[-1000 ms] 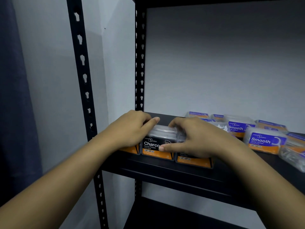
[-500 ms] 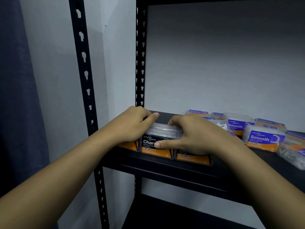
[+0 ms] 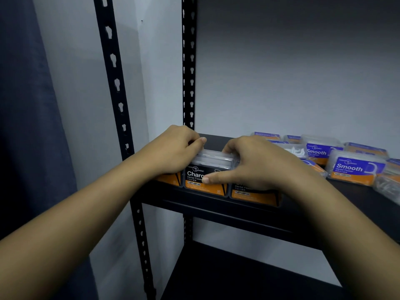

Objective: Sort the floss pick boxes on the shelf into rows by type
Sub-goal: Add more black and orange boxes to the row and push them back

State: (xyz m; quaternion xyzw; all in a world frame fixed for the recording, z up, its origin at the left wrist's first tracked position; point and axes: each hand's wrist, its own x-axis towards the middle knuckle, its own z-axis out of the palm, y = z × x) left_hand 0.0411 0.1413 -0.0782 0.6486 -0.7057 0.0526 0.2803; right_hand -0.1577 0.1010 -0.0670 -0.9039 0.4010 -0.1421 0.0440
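Your left hand (image 3: 173, 152) curls over the top of the far-left charcoal floss box (image 3: 171, 180), its thumb reaching onto the middle box's clear lid. Your right hand (image 3: 255, 163) holds the middle charcoal floss box (image 3: 207, 176): fingers bent over its back edge, thumb flat across the black label. That hand also lies on the right charcoal floss box (image 3: 255, 194).

You seem to be squeezing the three black-and-orange boxes side by side, so they make one neat row along the front edge of the black shelf (image 3: 216, 211), in the middle of the frame. They touch each other.

The purple Smooth floss boxes (image 3: 355, 169) sit in a loose bunch at the right of the frame, well apart from your hands. They look not yet lined up.

Your hands hide most of the left and right boxes, so I cannot read their names. The Smooth boxes at the back are blurry, and the ones at the right edge are cut off.
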